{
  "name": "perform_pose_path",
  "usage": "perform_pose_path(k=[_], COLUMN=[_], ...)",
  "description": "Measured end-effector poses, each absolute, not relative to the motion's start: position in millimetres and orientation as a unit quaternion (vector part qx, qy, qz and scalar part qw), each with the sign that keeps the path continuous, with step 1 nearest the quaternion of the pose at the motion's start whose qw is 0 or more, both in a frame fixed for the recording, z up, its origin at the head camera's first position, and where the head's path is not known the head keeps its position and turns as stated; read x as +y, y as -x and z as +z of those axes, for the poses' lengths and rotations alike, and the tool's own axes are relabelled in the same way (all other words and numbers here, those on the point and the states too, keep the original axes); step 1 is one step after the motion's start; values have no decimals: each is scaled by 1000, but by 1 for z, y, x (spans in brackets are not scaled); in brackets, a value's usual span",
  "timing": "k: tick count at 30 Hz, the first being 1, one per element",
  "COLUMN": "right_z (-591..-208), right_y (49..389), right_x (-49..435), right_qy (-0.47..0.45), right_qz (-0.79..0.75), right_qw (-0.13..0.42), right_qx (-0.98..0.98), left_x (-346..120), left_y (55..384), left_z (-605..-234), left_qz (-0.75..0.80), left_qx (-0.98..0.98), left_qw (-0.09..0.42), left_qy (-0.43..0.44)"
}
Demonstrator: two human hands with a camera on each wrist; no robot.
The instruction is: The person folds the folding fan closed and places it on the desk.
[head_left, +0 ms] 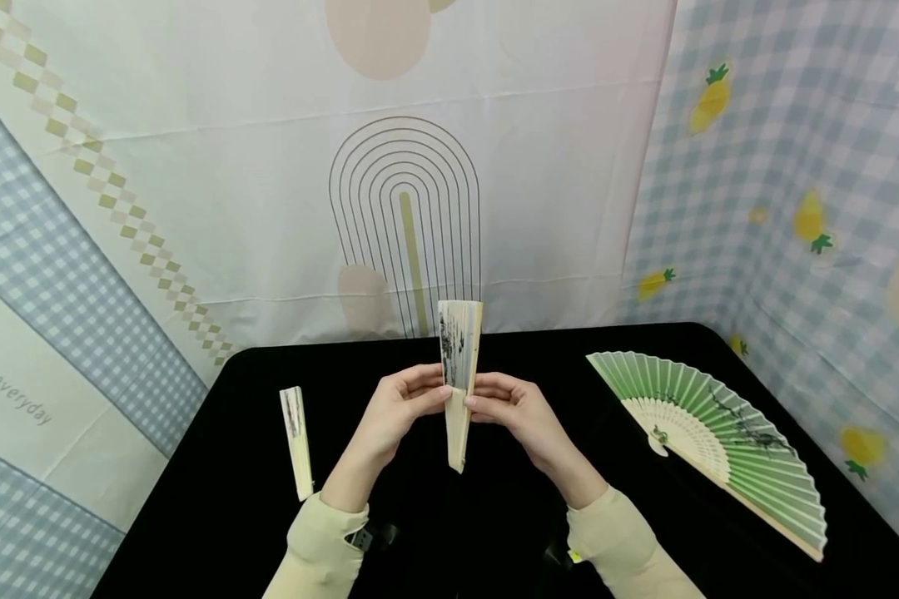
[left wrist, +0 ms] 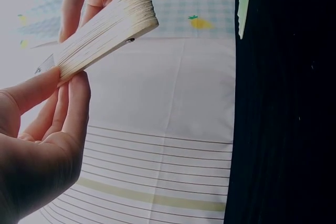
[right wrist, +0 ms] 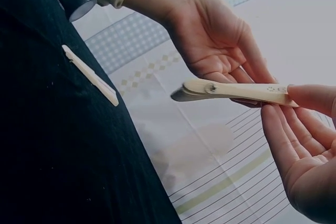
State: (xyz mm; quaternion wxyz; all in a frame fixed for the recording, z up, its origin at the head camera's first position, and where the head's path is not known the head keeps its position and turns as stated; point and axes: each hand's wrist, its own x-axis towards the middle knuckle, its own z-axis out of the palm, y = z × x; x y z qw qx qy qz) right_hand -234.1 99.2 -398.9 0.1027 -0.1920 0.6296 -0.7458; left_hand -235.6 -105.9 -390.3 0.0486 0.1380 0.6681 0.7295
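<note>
A folded hand fan (head_left: 459,391), with pale ribs and a grey-and-white leaf marked in black, is held upright between both hands at the middle of the head view. My left hand (head_left: 400,408) pinches it from the left side, thumb in front and fingers behind. From the right side my right hand (head_left: 520,416) pinches it at about the same height. The left wrist view shows the stacked ribs of the folded fan (left wrist: 105,32) edge-on. Its pivot end, with a small rivet, points out past the fingers in the right wrist view.
A second folded fan (head_left: 296,445) lies on the black table (head_left: 217,482) to the left. At the right, a green fan (head_left: 719,433) lies spread open with its dark branch print showing. A patterned cloth (head_left: 554,208) hangs behind the table.
</note>
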Motion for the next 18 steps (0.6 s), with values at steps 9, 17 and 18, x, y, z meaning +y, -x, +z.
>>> perform_pose_path(k=[9,17,18], right_z=[-385,-375,-375], right_y=[225,218,218], right_x=[95,93,93], right_qy=[177,181,182], right_qz=[-732,-723,-723], right_qw=[107,107,105], right_qx=[650,658,658], left_x=[-106,-105,-105], left_y=[237,236,235], left_z=[-391,-391,-391], left_qz=[734,740,740], left_qx=[667,662,661], left_qw=[26,22,21], left_qy=[-129,-118,-118])
